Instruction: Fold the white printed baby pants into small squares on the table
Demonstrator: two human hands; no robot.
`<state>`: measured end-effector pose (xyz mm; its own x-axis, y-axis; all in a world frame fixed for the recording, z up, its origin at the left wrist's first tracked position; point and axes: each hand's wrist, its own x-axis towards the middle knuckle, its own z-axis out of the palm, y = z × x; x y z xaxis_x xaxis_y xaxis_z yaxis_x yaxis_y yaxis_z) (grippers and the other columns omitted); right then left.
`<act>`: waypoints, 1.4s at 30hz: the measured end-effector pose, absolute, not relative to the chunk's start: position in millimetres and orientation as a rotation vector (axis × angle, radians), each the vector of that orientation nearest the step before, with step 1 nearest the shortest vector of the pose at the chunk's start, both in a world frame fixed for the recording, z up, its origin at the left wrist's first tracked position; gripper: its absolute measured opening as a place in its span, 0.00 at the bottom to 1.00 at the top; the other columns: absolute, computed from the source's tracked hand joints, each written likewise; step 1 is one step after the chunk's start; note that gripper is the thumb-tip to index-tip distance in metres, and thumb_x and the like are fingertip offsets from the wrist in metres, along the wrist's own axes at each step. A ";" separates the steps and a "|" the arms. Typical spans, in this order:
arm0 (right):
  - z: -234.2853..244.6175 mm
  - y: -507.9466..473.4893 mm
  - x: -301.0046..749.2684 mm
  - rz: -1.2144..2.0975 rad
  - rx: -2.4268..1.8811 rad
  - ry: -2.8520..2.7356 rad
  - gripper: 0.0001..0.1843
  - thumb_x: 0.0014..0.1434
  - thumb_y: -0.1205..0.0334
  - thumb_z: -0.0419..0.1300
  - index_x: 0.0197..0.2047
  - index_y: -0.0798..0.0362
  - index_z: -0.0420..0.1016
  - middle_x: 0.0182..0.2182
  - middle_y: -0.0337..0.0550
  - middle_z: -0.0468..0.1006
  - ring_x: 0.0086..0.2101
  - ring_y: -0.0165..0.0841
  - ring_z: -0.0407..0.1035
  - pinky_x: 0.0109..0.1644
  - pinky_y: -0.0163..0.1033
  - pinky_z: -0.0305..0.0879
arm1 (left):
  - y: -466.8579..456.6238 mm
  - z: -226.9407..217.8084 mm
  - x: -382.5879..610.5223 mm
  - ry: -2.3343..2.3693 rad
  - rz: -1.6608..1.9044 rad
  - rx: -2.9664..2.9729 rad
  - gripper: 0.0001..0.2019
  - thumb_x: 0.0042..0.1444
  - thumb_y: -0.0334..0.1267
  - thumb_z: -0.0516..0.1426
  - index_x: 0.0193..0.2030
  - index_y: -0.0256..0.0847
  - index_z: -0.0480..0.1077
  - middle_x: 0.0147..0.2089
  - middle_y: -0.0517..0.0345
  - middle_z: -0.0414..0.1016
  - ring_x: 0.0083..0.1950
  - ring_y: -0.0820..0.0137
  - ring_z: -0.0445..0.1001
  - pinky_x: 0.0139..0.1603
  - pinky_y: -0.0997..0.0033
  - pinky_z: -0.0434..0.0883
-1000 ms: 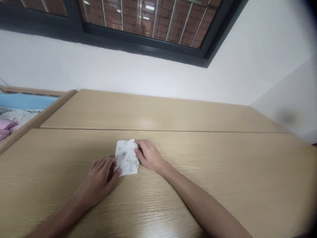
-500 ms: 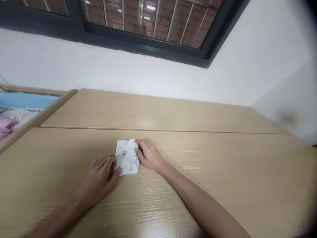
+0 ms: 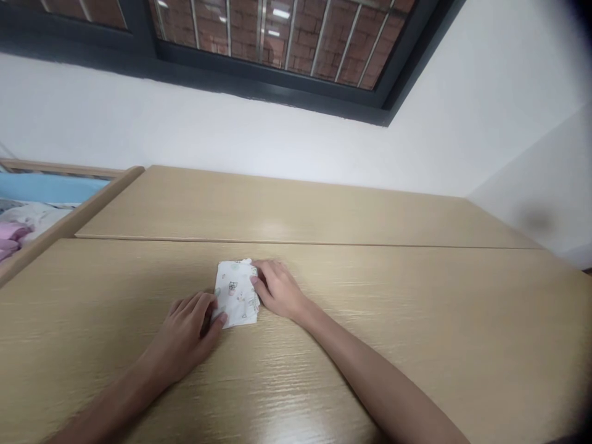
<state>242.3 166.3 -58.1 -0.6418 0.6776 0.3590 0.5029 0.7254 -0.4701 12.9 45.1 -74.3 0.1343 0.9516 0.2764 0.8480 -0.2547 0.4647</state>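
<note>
A small folded white cloth with a printed pattern of little figures lies flat on the wooden tabletop. My left hand pinches its lower left edge, the thumb on top and the curled fingers at the side. At the upper right edge, my right hand grips the cloth with its thumb over the border. The fingertips of the right hand are partly hidden behind the cloth's edge.
Behind the table seam lies a second wooden panel against the white wall. A dark-framed window is above. At left, a wooden-railed bed holds blue, white and pink bedding.
</note>
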 end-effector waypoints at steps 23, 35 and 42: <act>-59.0 166.3 242.7 0.454 -0.897 -2.401 0.18 0.73 0.58 0.51 0.61 0.54 0.67 0.55 0.54 0.78 0.54 0.44 0.72 0.60 0.53 0.65 | 44.7 -75.4 13.2 1.779 0.774 2.217 0.11 0.70 0.49 0.50 0.44 0.45 0.65 0.40 0.57 0.74 0.43 0.60 0.74 0.50 0.56 0.66; -60.3 167.4 242.5 0.450 -0.894 -2.404 0.17 0.73 0.58 0.51 0.61 0.54 0.67 0.55 0.54 0.78 0.53 0.44 0.72 0.60 0.53 0.66 | 44.4 -74.9 13.0 1.777 0.783 2.219 0.11 0.70 0.49 0.51 0.45 0.45 0.65 0.41 0.57 0.74 0.44 0.60 0.74 0.50 0.56 0.66; -60.2 166.8 242.4 0.442 -0.892 -2.402 0.17 0.73 0.58 0.51 0.61 0.54 0.67 0.55 0.54 0.78 0.53 0.44 0.72 0.60 0.53 0.66 | 44.8 -75.1 12.7 1.775 0.788 2.225 0.11 0.69 0.49 0.51 0.44 0.45 0.66 0.39 0.58 0.74 0.42 0.61 0.74 0.49 0.56 0.67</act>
<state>242.4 166.8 -60.2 -0.6386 0.6759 0.3679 0.5006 0.7279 -0.4686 12.7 44.8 -75.1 0.1425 0.9476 0.2861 0.8477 -0.2660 0.4589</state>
